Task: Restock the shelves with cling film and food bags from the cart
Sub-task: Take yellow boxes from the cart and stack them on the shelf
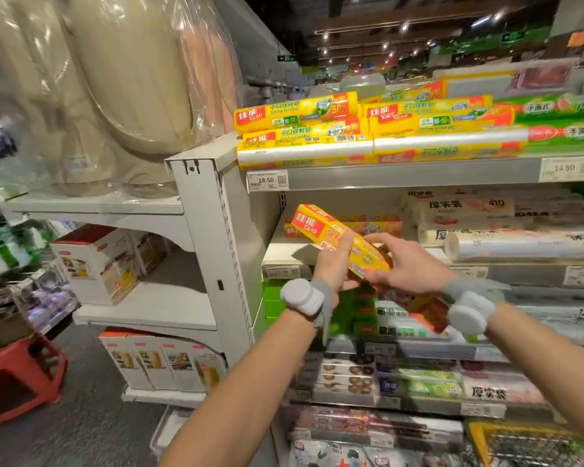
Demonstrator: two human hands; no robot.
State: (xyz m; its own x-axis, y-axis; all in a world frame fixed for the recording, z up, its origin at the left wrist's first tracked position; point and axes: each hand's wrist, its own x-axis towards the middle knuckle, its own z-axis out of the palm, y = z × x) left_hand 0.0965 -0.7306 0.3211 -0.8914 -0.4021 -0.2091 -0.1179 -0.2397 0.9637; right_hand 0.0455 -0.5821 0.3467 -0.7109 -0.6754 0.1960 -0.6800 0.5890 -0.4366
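Note:
I hold a yellow cling film box (331,235) with a red label, tilted, in front of the second shelf (284,254). My left hand (334,264) grips its middle with fingers curled round it. My right hand (405,264) holds the box's lower right end, thumb on top. On that shelf behind the box lies another yellow box (371,225) of the same kind. Yellow food bag rolls (304,129) are stacked on the top shelf. The cart is out of view.
White and pale rolls (506,244) fill the second shelf's right side. Lower shelves hold green boxes (277,301) and more packs. The left shelving unit carries wrapped bins (125,79) and white cartons (98,261). A red stool (17,379) stands on the floor at left.

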